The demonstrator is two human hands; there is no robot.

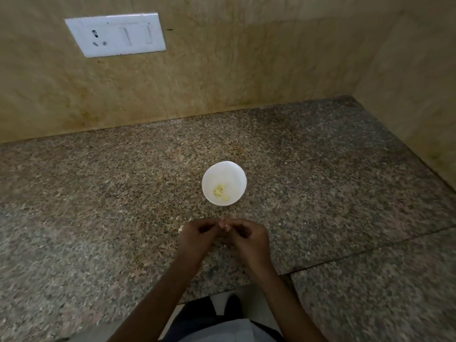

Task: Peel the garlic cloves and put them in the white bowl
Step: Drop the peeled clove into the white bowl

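Note:
A small white bowl (224,174) stands on the speckled granite counter (98,193), with several pale yellow peeled garlic cloves (220,191) lying in its bottom. Just in front of the bowl my left hand (195,236) and my right hand (246,239) meet fingertip to fingertip, fingers curled inward, pinching something small between them; it is hidden by the fingers, so I cannot make it out. Bits of whitish garlic or skin (182,227) peek out on the counter at the left edge of my left hand.
A tan stone wall rises behind the counter and along its right side. A white socket and switch plate (116,34) is fixed on the back wall at upper left. The counter's front edge (222,291) runs just under my wrists.

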